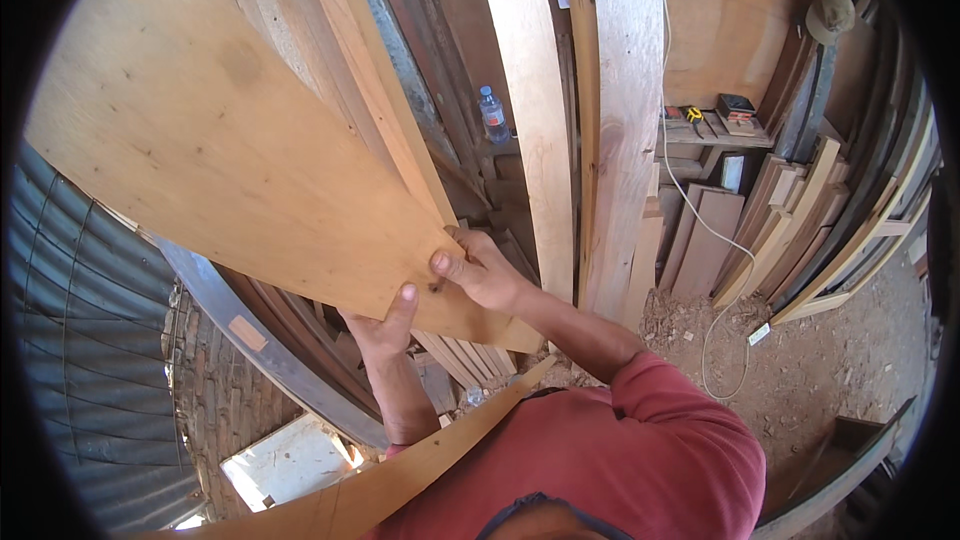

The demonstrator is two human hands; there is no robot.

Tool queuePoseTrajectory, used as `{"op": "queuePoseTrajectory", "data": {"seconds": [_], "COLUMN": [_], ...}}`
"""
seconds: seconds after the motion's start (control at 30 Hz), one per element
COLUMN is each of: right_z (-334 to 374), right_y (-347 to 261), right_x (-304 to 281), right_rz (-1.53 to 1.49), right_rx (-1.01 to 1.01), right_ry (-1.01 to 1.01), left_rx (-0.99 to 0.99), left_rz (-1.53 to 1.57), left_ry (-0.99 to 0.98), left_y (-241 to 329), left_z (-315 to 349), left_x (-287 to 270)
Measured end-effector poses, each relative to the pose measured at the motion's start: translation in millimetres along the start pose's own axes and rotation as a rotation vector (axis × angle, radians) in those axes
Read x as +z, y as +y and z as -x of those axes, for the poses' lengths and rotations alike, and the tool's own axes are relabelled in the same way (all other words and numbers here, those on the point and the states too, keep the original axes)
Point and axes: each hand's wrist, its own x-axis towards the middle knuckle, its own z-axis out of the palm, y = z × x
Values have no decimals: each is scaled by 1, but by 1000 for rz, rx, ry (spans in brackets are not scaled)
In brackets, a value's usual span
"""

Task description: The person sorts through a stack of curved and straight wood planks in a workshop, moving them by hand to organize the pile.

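Wooden panel: The wide, light-brown panel (240,150), marked with small dark knots, lies slantwise before the person, going from the upper left down to its near end close to the chest.
Left hand: This hand (380,332) grasps the panel at its lower edge; the thumb lies on the face, and the fingers are hidden behind the wood.
Right hand: This one (482,275) grips the same panel near the opposite edge, with the thumb pressed flat on the face, just beside a dark knot.
Red shirt: The person wears a red shirt (610,450), and in front of it passes a long strip of pale wood (400,495), narrowing to a point.
Standing timber: Beyond the hands I see a pale plank (535,110) and, to its right, a greyish plank (625,120), both upright; a water bottle (493,120) with blue cap is to the left of them.
Shelf: On the small shelf (740,136) is a yellow-and-black tape measure (694,116).
Floor: A white cable (745,258) hangs and curves down to the floor (830,365), which is scattered with wood chips.
Left side: Dark corrugated sheeting (90,350) stands beside a brick wall (228,380).
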Motion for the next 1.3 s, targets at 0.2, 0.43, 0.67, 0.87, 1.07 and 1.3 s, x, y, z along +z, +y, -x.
{"op": "queuePoseTrajectory", "data": {"seconds": [0.2,0.43,0.67,0.87,1.07,1.3], "right_z": [24,38,92,118,113,103], "right_y": [34,-4,-6,-19,-40,-79], "right_x": [-7,-16,53,61,38,-10], "right_rz": [122,865,205,389,465,394], "right_rx": [-8,-468,-315,-418,-235,-280], "right_ry": [165,379,-397,-261,-115,251], "left_rx": [-29,-86,-42,-22,-46,-35], "left_rz": [1,-78,12,-33,-29,-141], "left_ry": [46,-6,-3,1,12,-35], "left_y": [-49,-74,-98,-109,-126,-116], "left_z": [5,-15,-37,-50,-60,-55], "left_x": [-8,15,27,45,43,55]}}
